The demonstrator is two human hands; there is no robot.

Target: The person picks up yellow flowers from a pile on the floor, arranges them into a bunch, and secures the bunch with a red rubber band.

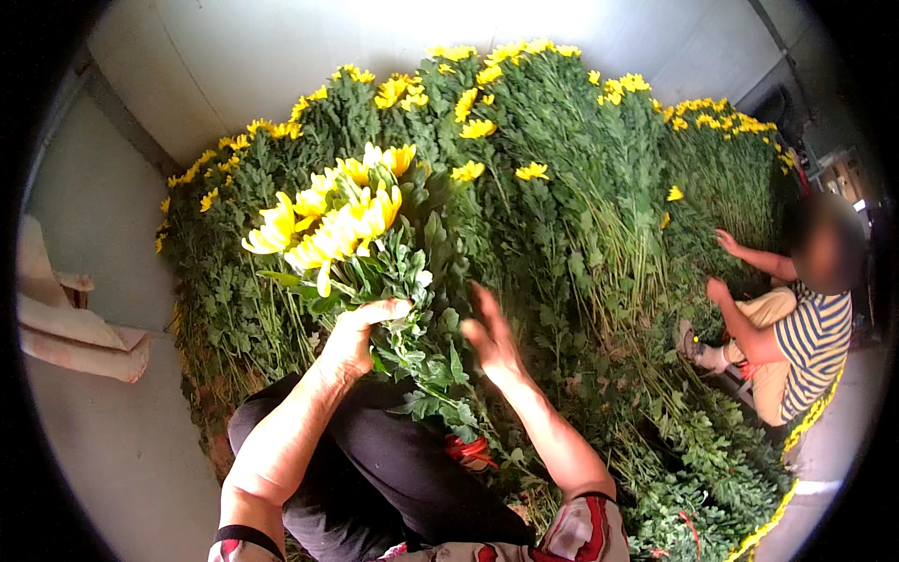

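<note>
A bunch of yellow chrysanthemums (342,229) with leafy green stems stands in front of me, its blooms at the upper left. My left hand (361,335) is closed round the stems below the flower heads, thumb laid across the leaves. Just right of the bunch, my right hand (492,337) is raised with its fingers apart, a little blurred, and nothing shows in it. The lower leaves of the bunch hang down by my dark trousers (393,459). Red ties (470,451) lie beside my knee, under the leaves.
A large heap of cut chrysanthemums (581,206) spreads ahead and to the right. On the right a person in a striped shirt (813,337) sits with both hands near the stems. A pale cloth (84,347) hangs at the left, and a yellow rope (796,440) runs along the right edge.
</note>
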